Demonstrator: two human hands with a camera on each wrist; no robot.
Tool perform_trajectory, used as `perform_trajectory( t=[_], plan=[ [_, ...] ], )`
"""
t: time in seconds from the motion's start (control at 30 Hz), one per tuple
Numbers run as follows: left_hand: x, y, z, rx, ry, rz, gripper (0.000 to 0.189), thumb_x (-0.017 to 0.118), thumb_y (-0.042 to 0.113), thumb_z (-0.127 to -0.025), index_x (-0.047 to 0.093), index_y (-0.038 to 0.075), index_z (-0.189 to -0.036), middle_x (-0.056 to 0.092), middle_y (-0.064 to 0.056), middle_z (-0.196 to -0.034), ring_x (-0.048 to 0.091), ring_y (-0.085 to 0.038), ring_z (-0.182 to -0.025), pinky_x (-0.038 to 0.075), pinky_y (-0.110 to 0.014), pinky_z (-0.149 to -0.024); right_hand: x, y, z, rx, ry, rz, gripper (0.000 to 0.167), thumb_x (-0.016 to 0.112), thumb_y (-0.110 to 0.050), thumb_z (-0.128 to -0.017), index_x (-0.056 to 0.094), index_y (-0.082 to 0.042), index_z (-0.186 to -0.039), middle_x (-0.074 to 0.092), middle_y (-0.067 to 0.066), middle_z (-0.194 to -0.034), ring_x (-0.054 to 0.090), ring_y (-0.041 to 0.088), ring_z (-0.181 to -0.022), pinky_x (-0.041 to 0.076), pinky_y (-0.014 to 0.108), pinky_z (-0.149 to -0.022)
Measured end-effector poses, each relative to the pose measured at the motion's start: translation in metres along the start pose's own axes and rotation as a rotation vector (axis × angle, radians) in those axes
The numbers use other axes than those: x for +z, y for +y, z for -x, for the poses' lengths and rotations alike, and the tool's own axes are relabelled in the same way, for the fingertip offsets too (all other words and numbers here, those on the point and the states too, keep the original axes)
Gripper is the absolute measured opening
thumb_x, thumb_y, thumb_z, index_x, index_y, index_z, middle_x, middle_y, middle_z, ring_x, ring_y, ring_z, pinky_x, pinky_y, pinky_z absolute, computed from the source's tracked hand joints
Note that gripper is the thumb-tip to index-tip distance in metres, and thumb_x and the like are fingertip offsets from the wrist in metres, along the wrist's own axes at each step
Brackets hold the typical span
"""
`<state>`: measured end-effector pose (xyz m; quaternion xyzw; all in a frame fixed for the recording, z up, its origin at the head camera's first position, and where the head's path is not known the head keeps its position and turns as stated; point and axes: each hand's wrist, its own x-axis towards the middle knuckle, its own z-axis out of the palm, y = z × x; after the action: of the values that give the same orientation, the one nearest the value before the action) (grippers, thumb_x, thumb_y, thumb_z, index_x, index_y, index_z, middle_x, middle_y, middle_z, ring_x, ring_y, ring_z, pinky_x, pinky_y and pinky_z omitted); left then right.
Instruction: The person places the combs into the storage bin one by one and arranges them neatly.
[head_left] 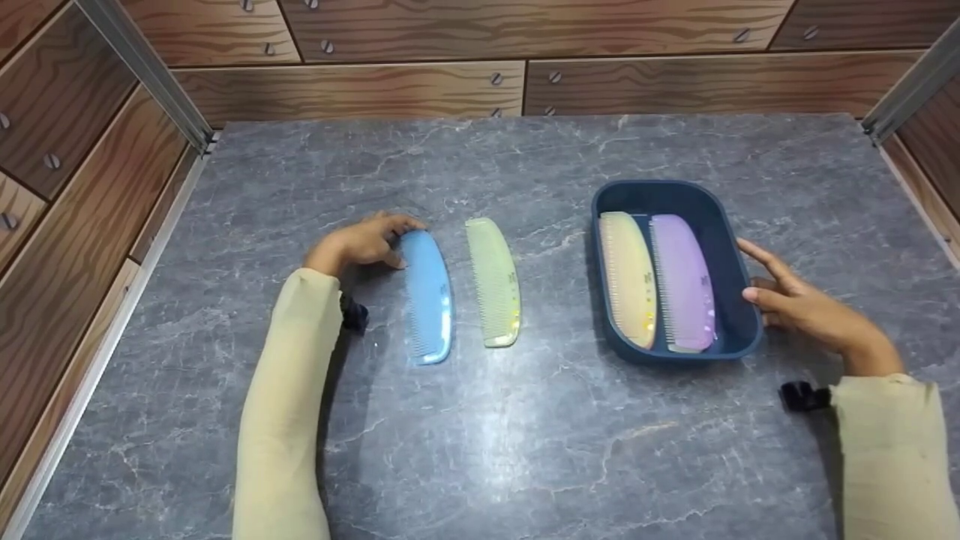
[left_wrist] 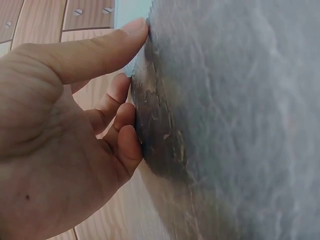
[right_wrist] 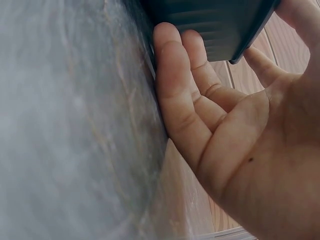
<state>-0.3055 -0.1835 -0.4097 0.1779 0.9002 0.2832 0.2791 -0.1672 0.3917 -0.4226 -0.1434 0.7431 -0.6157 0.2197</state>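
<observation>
A blue comb (head_left: pixel 430 296) lies flat on the grey marbled tabletop, teeth to the left. My left hand (head_left: pixel 367 238) is at its far end, with the thumb at the toothed side and the index finger over the top. The left wrist view shows that thumb (left_wrist: pixel 100 55) against the comb's edge and the other fingers bent at the tabletop. My right hand (head_left: pixel 806 304) touches the right outer wall of a dark blue box (head_left: pixel 739 300) with extended fingers, thumb at the rim. Inside the box lie a cream-yellow comb (head_left: pixel 630 277) and a purple comb (head_left: pixel 681 281), side by side.
A light green comb (head_left: pixel 495 281) lies between the blue comb and the box, teeth to the left. Wood-patterned panels (head_left: pixel 412 30) rise behind and beside the tabletop (head_left: pixel 480 420). Black wrist cameras (head_left: pixel 804 396) hang under both sleeves.
</observation>
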Motion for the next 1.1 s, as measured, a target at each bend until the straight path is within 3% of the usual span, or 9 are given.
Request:
perform_trajectory(
  t=[0.27, 0.7, 0.93, 1.1],
  plan=[
    [0.0, 0.006, -0.001, -0.026, 0.006, -0.005, 0.054, 0.064, 0.0, -0.087, 0.048, 0.008, -0.138, 0.041, -0.021, -0.14, 0.04, -0.035, -0.129, 0.033, -0.049, -0.109, 0.001, 0.0, -0.001, 0.01, 0.006, 0.021, 0.067, 0.039, -0.004, -0.103, 0.006, -0.03, -0.156, 0.06, -0.01, -0.122, 0.067, 0.008, -0.097, 0.056, 0.027, -0.075],
    [0.002, 0.008, -0.006, 0.036, -0.007, -0.002, 0.051, 0.063, -0.004, -0.082, 0.048, -0.006, -0.131, 0.049, -0.026, -0.129, 0.047, -0.034, -0.117, 0.038, -0.046, -0.105, 0.0, 0.0, 0.001, -0.003, -0.004, 0.007, 0.068, 0.038, -0.003, -0.103, 0.005, -0.029, -0.156, 0.062, -0.008, -0.121, 0.067, 0.009, -0.096, 0.057, 0.028, -0.074],
    [-0.001, 0.016, -0.006, -0.006, -0.026, -0.066, 0.05, 0.062, -0.001, -0.083, 0.049, -0.004, -0.131, 0.051, -0.025, -0.131, 0.049, -0.033, -0.118, 0.039, -0.045, -0.104, 0.001, -0.001, 0.001, 0.0, 0.007, 0.022, 0.068, 0.039, -0.003, -0.102, 0.005, -0.028, -0.156, 0.062, -0.007, -0.121, 0.067, 0.009, -0.096, 0.057, 0.028, -0.074],
    [0.0, 0.014, -0.006, -0.002, -0.021, -0.054, 0.048, 0.063, -0.001, -0.083, 0.051, -0.003, -0.129, 0.052, -0.023, -0.126, 0.049, -0.031, -0.114, 0.04, -0.044, -0.102, 0.001, -0.001, 0.0, -0.002, 0.006, 0.024, 0.068, 0.039, -0.003, -0.102, 0.006, -0.028, -0.156, 0.062, -0.007, -0.12, 0.067, 0.01, -0.096, 0.057, 0.028, -0.074]
  ],
)
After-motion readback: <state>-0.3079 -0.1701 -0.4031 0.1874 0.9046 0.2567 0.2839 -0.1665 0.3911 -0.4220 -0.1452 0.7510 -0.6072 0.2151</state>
